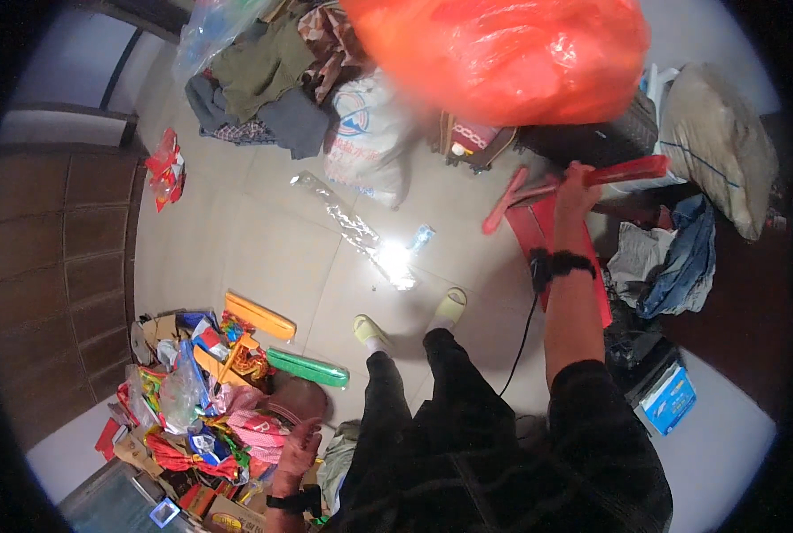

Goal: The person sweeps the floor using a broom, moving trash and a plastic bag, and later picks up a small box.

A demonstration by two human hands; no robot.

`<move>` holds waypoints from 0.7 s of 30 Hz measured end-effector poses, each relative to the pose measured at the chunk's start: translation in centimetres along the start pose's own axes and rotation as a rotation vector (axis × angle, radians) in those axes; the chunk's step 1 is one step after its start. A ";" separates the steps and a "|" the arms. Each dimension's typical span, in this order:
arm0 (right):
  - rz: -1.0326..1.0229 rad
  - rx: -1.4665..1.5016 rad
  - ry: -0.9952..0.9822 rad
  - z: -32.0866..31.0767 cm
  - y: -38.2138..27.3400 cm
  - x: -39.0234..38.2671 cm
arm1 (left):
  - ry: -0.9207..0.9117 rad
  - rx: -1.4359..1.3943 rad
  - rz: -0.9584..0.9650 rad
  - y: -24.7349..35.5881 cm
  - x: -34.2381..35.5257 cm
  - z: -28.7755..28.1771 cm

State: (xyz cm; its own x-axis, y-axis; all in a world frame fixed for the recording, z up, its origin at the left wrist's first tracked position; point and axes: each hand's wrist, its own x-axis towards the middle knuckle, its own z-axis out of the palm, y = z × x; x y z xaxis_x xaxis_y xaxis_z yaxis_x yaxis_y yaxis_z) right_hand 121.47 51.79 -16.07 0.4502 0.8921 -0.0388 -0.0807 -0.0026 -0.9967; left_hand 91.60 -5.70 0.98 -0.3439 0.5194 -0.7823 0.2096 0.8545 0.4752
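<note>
Because the tiled floor (pixel 263 235) takes up the middle, the bulky goods sit mostly around its edges, perhaps to leave standing room. Largest on it, at 8 o'clock, is a mixed pile (pixel 179 400) of wrappers, cloth and cartons, seemingly heaped loose rather than sorted. A big red bag (pixel 512 62) bulges in from 1 o'clock, hiding what lies behind it. Heaped clothes (pixel 267 75) slump at 11 o'clock; beside them, at 12, a white sack (pixel 370 142) stands upright, probably propped by its own filling.

At 2 o'clock is a red stick (pixel 632 169) with a crossbar, above a red panel (pixel 531 233). The right hand (pixel 577 189) has its fingers wrapped around the shaft between the ends, likely for balance. Near the centre a foil strip (pixel 352 226) lies flat, shining under the light. At 7 o'clock the left hand (pixel 298 449) hovers by the pile, seemingly holding nothing, its fingers loosely spread; blur hides whether they touch anything. Smallest is a blue packet (pixel 422 237) beside the foil.
</note>
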 end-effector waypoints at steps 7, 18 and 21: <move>0.189 0.084 -0.072 3.1 -1.2 5.7 | 0.003 0.075 -0.029 0.3 -0.5 1.4; 0.355 0.100 -0.379 -2.0 -5.0 -8.0 | 0.026 0.035 0.076 -2.5 2.0 0.4; 0.313 0.067 -0.419 -1.4 -7.3 -9.1 | 0.060 0.113 0.149 0.3 3.2 0.1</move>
State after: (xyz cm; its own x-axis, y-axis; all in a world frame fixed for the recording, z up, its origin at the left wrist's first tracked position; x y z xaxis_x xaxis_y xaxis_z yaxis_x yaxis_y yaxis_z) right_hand 119.24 43.02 -8.51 0.0024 0.9575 -0.2884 -0.2169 -0.2810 -0.9349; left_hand 90.65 -3.81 -1.46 -0.3546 0.6422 -0.6795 0.3626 0.7644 0.5332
